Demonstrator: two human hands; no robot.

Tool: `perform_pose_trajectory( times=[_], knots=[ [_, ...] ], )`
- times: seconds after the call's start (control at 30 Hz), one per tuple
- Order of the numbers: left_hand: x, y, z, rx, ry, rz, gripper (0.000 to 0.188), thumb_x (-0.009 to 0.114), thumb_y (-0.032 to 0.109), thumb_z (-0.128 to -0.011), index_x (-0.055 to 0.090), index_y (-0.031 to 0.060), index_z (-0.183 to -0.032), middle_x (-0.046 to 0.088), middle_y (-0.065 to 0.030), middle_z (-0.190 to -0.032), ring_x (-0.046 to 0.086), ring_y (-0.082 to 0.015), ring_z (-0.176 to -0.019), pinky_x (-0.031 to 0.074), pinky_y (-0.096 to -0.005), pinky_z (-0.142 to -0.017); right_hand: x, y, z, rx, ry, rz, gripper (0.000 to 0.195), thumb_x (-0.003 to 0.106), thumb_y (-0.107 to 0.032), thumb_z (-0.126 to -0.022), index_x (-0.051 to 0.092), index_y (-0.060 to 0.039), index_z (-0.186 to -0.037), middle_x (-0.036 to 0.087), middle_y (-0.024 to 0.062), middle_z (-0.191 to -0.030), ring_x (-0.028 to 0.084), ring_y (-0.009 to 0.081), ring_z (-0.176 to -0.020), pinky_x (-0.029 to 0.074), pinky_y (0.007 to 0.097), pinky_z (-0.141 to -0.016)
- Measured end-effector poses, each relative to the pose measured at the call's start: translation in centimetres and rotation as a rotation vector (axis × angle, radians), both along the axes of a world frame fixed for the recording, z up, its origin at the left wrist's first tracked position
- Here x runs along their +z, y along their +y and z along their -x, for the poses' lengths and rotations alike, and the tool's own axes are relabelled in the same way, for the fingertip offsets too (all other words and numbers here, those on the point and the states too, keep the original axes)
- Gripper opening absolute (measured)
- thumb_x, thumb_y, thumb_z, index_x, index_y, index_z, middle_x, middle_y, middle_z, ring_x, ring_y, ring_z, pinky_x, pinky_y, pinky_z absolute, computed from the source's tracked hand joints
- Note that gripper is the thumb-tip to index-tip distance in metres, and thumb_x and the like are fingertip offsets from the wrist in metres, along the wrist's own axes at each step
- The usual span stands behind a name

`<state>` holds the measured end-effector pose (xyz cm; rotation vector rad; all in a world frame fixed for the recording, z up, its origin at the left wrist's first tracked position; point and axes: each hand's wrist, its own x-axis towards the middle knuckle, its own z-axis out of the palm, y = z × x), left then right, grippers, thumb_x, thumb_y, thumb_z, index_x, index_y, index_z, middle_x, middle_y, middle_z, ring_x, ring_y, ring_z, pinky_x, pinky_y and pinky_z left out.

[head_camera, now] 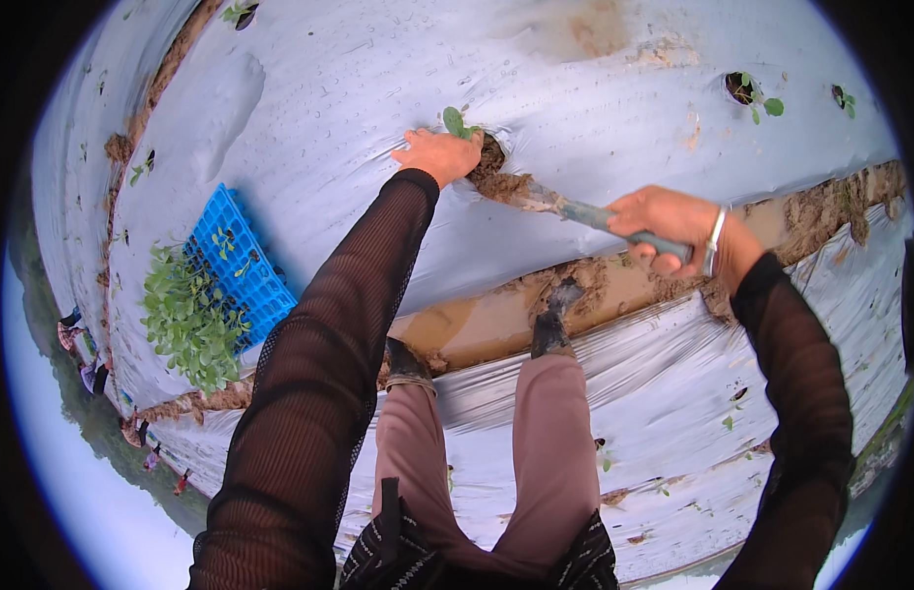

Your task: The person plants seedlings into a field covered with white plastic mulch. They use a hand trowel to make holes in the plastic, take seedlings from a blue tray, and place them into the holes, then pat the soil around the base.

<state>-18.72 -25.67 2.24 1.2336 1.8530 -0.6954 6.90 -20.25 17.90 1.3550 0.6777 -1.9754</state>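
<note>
My left hand [444,156] is at a planting hole in the silver plastic mulch film, its fingertips around the base of a green seedling [457,122]. Its fingers partly hide the stem and roots. In my right hand [667,225] is a hand trowel [586,214], gripped by its grey-green handle. The trowel's blade is caked with mud and rests at the near rim of the hole. Dark wet soil [491,156] shows in the hole, right beside my left fingers.
A blue seedling tray [269,291] with a clump of seedlings [188,317] lies left of my left arm. A muddy, water-filled furrow [486,318] runs under my boots [551,324]. Other planted seedlings [773,107] stand in film holes. Several people [95,376] are far off at left.
</note>
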Motion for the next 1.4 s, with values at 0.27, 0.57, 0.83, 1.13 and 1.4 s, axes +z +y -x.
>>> perform_pose_trajectory(
  times=[0.27, 0.57, 0.83, 1.13, 1.4],
  knots=[
    [-4.4, -0.5, 1.3, 0.061, -0.02, -0.024, 0.07, 0.028, 0.056, -0.089, 0.05, 0.0019, -0.126, 0.029, -0.0233, -0.141, 0.02, -0.0394, -0.132, 0.024, -0.0595, -0.1, -3.7, 0.1, 3.6, 0.228, 0.127, -0.089, 0.016, 0.049, -0.026, -0.087, 0.048, -0.0115, -0.079, 0.044, -0.001, -0.053, 0.039, 0.007, -0.036, 0.024, 0.0244, -0.028],
    [-2.8, -0.9, 1.3, 0.159, -0.043, -0.119, 0.072, 0.037, 0.061, -0.084, 0.056, 0.0014, -0.119, 0.034, -0.0239, -0.137, 0.026, -0.0402, -0.128, 0.028, -0.0579, -0.098, -7.8, -14.6, -3.6, -0.897, 0.338, 0.38, 0.031, 0.043, -0.022, -0.095, 0.045, -0.014, -0.125, 0.039, -0.0005, -0.058, 0.033, 0.0071, -0.034, 0.023, 0.0218, -0.027],
    [-0.5, -3.1, 1.7, 0.016, -0.074, -0.289, 0.042, 0.067, 0.035, -0.069, 0.068, 0.0083, -0.102, 0.048, -0.0155, -0.122, 0.04, -0.0323, -0.12, 0.036, -0.0499, -0.095, -9.3, -21.7, -2.0, -1.263, 0.534, 0.463, 0.044, 0.04, -0.023, -0.096, 0.032, -0.011, -0.138, 0.039, 0.0008, -0.057, 0.035, 0.0092, -0.034, 0.029, 0.0235, -0.03],
    [-0.6, -6.5, -0.7, -0.066, 0.153, -0.902, 0.028, 0.076, 0.02, -0.061, 0.071, 0.0088, -0.085, 0.054, -0.0161, -0.108, 0.044, -0.0369, -0.112, 0.041, -0.0461, -0.088, -0.1, -16.7, 1.4, -0.789, 0.1, -0.032, 0.04, 0.045, -0.019, -0.092, 0.043, -0.0097, -0.131, 0.044, -0.0003, -0.058, 0.039, 0.0069, -0.036, 0.028, 0.0206, -0.03],
    [-2.5, -7.4, -1.9, 0.18, 0.045, -0.962, 0.021, 0.073, 0.012, -0.064, 0.07, 0.0077, -0.085, 0.047, -0.0151, -0.127, 0.037, -0.0361, -0.121, 0.029, -0.0481, -0.101, -3.0, -22.8, 4.0, -0.803, 0.133, -0.368, 0.044, 0.046, -0.017, -0.092, 0.039, -0.0098, -0.135, 0.046, 0.0012, -0.056, 0.041, 0.01, -0.036, 0.034, 0.0217, -0.034]
  ],
)
